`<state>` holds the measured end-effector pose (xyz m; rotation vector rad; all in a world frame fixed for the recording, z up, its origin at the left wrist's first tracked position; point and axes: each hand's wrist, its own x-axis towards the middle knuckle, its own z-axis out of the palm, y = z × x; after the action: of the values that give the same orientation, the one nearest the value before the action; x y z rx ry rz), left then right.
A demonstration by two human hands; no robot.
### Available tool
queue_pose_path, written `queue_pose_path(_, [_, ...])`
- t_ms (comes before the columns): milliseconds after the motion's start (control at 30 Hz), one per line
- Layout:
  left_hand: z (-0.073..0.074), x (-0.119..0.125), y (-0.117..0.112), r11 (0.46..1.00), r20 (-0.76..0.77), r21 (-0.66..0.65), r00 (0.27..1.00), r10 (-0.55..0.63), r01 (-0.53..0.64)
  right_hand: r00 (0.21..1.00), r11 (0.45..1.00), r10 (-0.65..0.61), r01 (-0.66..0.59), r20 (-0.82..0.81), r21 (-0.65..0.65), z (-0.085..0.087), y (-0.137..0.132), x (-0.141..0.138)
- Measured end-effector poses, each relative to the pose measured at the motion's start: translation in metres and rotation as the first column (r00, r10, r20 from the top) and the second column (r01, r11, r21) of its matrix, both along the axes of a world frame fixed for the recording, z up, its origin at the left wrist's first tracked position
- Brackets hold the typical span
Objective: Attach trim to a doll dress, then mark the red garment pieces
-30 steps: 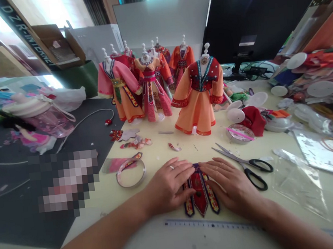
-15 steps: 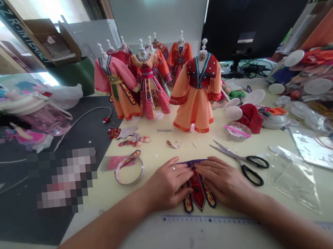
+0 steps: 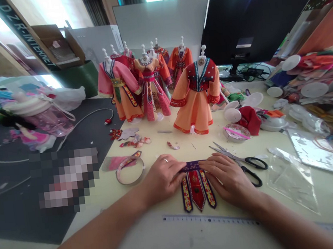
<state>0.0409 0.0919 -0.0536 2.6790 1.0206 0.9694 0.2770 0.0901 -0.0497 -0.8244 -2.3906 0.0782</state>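
Observation:
A small red and purple embroidered apron piece (image 3: 196, 184) with hanging tabs lies flat on the pale yellow table (image 3: 163, 148). My left hand (image 3: 161, 176) pinches the left end of its purple top band, fingers curled. At the right end of the band my right hand (image 3: 229, 175) does the same. The tabs below the band show fully between my hands. A clear ruler (image 3: 212, 220) lies just in front of the piece.
Black-handled scissors (image 3: 242, 162) lie right of my right hand. A roll of trim tape (image 3: 130, 170) sits to the left. Several miniature dresses on stands (image 3: 195, 97) stand behind. Fabric scraps, white discs (image 3: 232, 114) and plastic bags (image 3: 294, 178) crowd the right; a monitor (image 3: 251, 24) stands behind.
Both hands have drawn apart from lying flat over the piece to its top band's ends, uncovering the tabs. The view shifted slightly.

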Motion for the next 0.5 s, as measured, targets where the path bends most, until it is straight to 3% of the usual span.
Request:
queue_pose_path(167, [0.0,-0.0007,0.0012,0.999,-0.042,-0.046,0.999,0.001,-0.003,1.0,1.0,-0.03,0.03,0.008,0.005,-0.002,0.0016,-0.0018])
queue_pose_path(333, [-0.0008,-0.0033,0.0028,0.971,-0.117,-0.116,0.974,0.196,-0.209,0.993,0.992,-0.113,0.113,0.01,0.056,-0.0035,0.0046,-0.0013])
queue_pose_path(500, [0.0034,-0.0015,0.0045,0.918,-0.224,-0.26,0.944,0.244,-0.299,0.968,0.973,-0.231,0.228,0.097,0.038,-0.009,0.007,-0.0039])
